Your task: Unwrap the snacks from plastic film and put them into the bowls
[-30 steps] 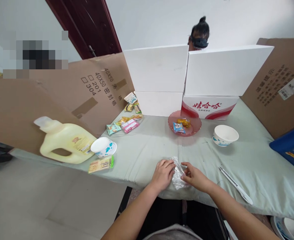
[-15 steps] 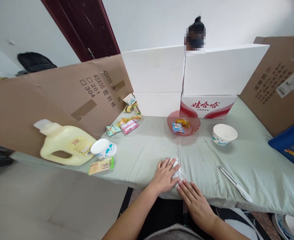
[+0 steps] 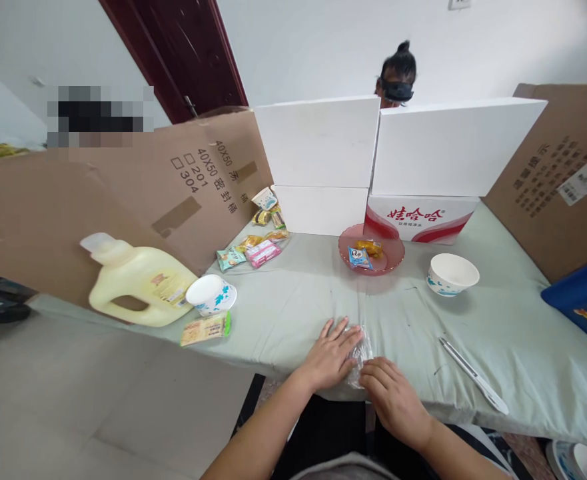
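A crinkled piece of clear plastic film (image 3: 362,352) lies at the table's front edge between my hands. My left hand (image 3: 330,355) rests flat on its left side, fingers spread. My right hand (image 3: 394,399) is at its lower right side, the fingers bent and closed against the film; the thumb is hidden. To the right of my hands lies a white utility knife (image 3: 473,375). Beyond them stands a pink glass plate (image 3: 344,252) holding a blue snack packet (image 3: 360,257) and an orange-yellow one (image 3: 371,248).
A paper bowl (image 3: 453,275) stands on the right, another (image 3: 210,295) on the left beside a pale yellow jug (image 3: 140,283) and a flat packet (image 3: 206,329). Several snacks lie back left. White boxes (image 3: 318,143) and cardboard panels (image 3: 198,180) wall the table; a person sits behind.
My right hand's fingers, straight before, are now bent at the film's edge. My left hand stays flat on it. The view has shifted slightly, and the person's head shows more fully.
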Demonstrator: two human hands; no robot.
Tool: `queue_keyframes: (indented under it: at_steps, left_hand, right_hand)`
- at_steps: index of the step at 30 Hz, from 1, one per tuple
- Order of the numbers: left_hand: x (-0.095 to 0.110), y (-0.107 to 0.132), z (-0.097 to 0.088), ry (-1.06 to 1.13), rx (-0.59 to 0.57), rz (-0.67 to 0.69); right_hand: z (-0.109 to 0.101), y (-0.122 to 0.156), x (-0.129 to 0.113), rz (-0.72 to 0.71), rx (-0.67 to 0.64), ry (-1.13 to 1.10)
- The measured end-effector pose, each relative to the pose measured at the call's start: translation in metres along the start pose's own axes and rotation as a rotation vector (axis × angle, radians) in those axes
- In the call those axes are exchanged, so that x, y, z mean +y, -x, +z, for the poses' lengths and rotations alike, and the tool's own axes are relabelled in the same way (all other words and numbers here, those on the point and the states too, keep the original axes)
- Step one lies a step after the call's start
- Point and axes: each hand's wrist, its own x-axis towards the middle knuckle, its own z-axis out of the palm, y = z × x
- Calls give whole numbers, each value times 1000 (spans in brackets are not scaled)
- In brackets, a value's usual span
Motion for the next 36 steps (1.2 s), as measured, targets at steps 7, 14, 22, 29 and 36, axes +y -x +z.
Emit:
queue_keyframes:
  at_steps: [7,14,22,29,36]
  left_hand:
    - [-10,-1,9,81,47,-69]
    - [-21,2,24,190,295,-110]
    - [-4,7,15,153,485,-175]
    - [3,2,14,5,472,-278]
    - [-4,1,22,38,510,-292]
  right_hand:
    - [-1,-61,29,298,-292,-20]
    - [23,-86,37,459,-297,72]
    - [35,-92,34,533,-329,176]
    - [13,-94,45,564,-228,292]
    - [19,-65,31,161,-116,298]
